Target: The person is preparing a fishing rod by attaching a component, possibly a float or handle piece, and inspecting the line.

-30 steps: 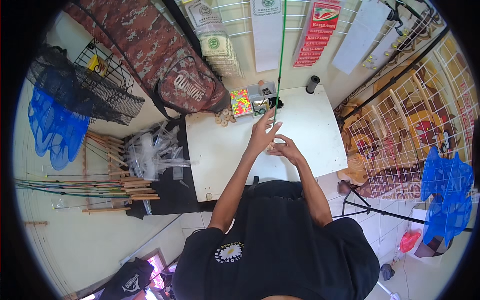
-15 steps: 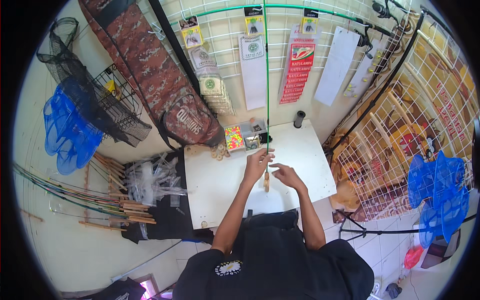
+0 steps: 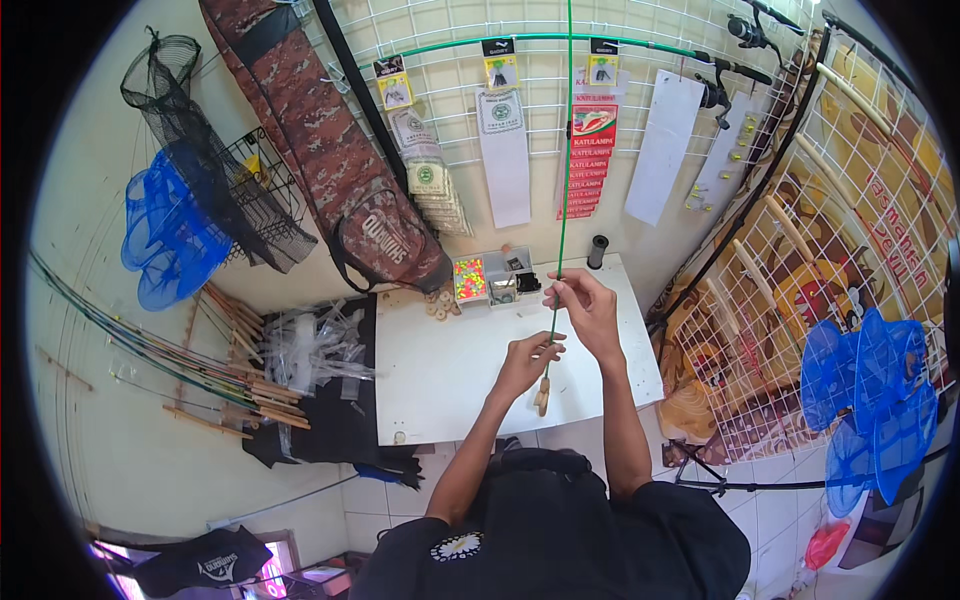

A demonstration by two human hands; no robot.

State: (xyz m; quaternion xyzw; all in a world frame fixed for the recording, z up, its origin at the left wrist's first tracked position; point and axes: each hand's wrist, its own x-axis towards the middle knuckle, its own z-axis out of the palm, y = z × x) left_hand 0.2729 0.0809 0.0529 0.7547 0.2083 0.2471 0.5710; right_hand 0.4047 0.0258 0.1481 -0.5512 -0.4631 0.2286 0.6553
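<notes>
A thin green fishing rod (image 3: 563,215) stands before me above the white table, its upper end leaving the top of the view. Its short tan handle (image 3: 542,398) hangs at the lower end, near the table's front edge. Higher up the shaft, my right hand (image 3: 594,310) pinches the rod between thumb and fingertips. Below it, just above the handle, my left hand (image 3: 526,364) closes its thumb and fingers on the same shaft. Whether a thread or other small piece is between the fingers is too small to make out.
On the white table (image 3: 450,400) stand a clear divided box (image 3: 502,292) with colourful beads, tan rings (image 3: 438,303) and a black spool (image 3: 597,252). Rods with wooden handles (image 3: 275,405) lie left. A wire rack (image 3: 440,70) with packets rises behind; blue nets (image 3: 860,400) hang right.
My right hand has moved up the rod and now pinches it. My left hand has come down closer to the handle. The rod leans more to the right, and the view has shifted slightly.
</notes>
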